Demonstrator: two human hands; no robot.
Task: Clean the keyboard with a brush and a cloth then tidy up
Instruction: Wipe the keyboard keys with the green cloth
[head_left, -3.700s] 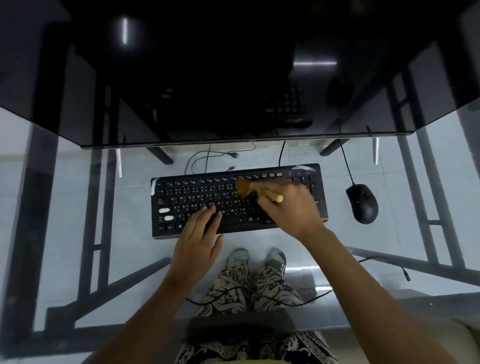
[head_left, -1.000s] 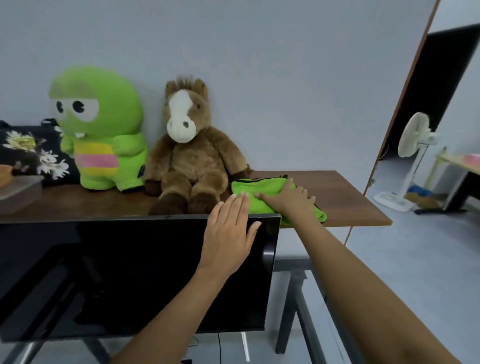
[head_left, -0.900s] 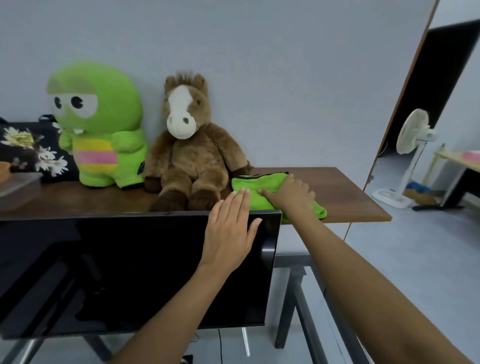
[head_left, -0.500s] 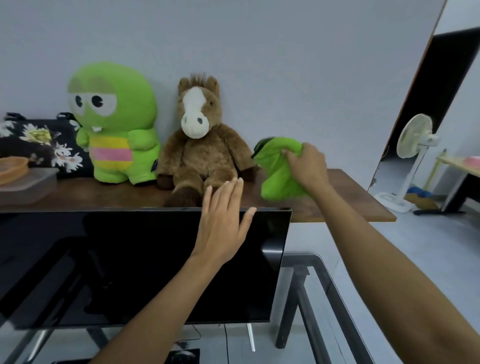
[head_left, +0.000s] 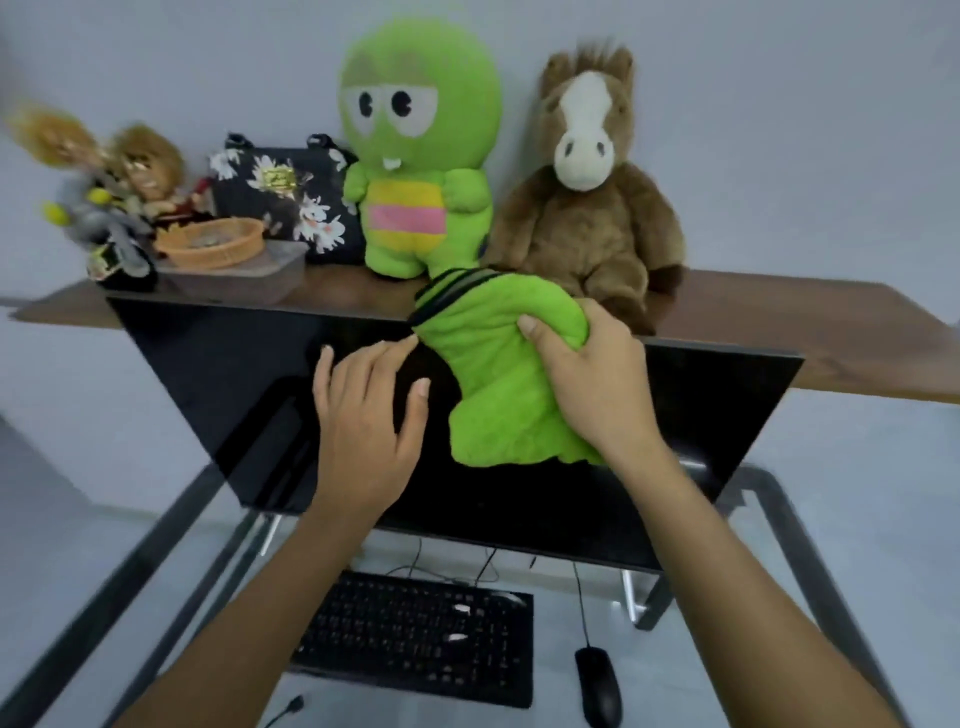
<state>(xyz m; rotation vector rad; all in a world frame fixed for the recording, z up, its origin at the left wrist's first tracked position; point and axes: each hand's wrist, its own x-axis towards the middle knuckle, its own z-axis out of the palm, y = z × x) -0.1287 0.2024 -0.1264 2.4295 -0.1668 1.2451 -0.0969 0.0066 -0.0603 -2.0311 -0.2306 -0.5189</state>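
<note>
Both of my hands are up in front of the dark monitor (head_left: 249, 384). My right hand (head_left: 597, 384) is clenched around a bunched green cloth (head_left: 498, 395), thumb pressed into the top fold, and the rest of the cloth hangs down from my fist in front of the screen. A black-trimmed edge of the cloth sticks out above and to the left of my grip. My left hand (head_left: 363, 421) is released, fingers spread and holding nothing, just to the left of the cloth; its fingertips reach almost to the cloth's dark edge, though I cannot tell whether they touch it.

Below my forearms, well under both hands, the black keyboard (head_left: 415, 639) lies on the glass desk (head_left: 701, 649), with a black mouse (head_left: 597, 686) to its right, under my right forearm.

Beyond my hands a wooden shelf (head_left: 779, 312) runs behind the top of the monitor. A brown horse plush (head_left: 587, 208) sits just past my right hand, and a green plush figure (head_left: 415, 156) stands beyond the gap between my hands. Further left of my left hand are a black floral bag (head_left: 275, 197), an orange basket (head_left: 213, 241) resting on a clear container (head_left: 239, 278), and some small blurred toy figures (head_left: 104, 208).
</note>
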